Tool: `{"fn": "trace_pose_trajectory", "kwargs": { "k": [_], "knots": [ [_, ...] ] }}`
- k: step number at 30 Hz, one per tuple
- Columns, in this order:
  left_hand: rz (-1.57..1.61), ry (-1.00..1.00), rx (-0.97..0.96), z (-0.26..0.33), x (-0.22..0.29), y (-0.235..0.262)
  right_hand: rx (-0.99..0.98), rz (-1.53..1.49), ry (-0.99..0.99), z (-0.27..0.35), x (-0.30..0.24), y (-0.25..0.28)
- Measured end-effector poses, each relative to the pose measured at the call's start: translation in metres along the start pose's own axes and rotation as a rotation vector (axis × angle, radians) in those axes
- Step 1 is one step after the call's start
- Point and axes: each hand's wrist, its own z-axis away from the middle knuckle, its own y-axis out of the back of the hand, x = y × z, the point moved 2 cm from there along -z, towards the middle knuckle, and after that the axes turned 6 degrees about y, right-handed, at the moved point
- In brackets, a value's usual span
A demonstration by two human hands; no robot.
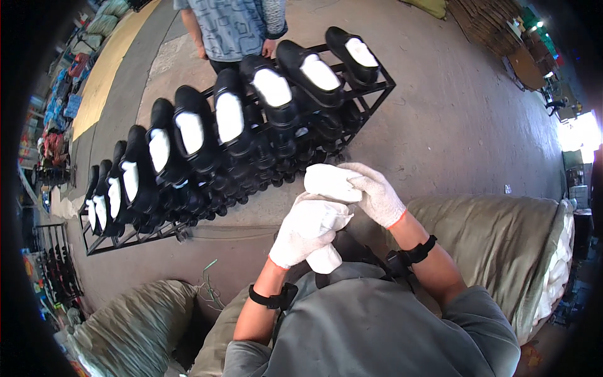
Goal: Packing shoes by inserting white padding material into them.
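Note:
Both my hands wear white knit gloves with orange cuffs and are close together in front of my chest. My left hand (pixel 300 237) is closed around a soft white wad (pixel 326 215); a rounded white end (pixel 324 258) sticks out below its fingers. Just above, my right hand (pixel 379 196) grips another smooth white wad (pixel 328 181), fingers bent over its right end. The wads look like paper stuffing, but I cannot tell the material for sure. Beyond my hands, black shoes (pixel 309 74) line the top of a black metal rack (pixel 384 93), each showing white in its opening.
Lower tiers of the rack hold more dark shoes (pixel 264 157). Large green-grey sacks stand at my right (pixel 477 251) and lower left (pixel 135 327). A person in a patterned blue shirt (pixel 229 28) stands behind the rack. Stacked brown sheets (pixel 480 25) are at the far right.

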Motion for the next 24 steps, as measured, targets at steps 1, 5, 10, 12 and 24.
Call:
{"fn": "trace_pose_trajectory", "kwargs": {
  "k": [1, 5, 10, 12, 24],
  "knots": [
    [0.155, -0.036, -0.054, -0.018, 0.002, -0.009, 0.028, -0.028, -0.038, -0.001, 0.0, 0.015],
    [0.074, 0.093, -0.187, -0.057, -0.009, -0.044, -0.009, 0.713, 0.024, -0.008, -0.017, 0.068],
    [-0.389, 0.055, 0.163, -0.086, -0.012, -0.086, 0.109, 1.351, 0.154, -0.018, -0.033, 0.085],
    [-0.519, -0.065, 0.219, -0.096, -0.008, -0.094, 0.199, 0.913, 0.115, -0.023, -0.037, 0.091],
    [-0.7, 0.037, 0.306, -0.132, -0.055, -0.126, 0.189, -0.056, -0.173, -0.049, -0.024, 0.152]
  ]
}}
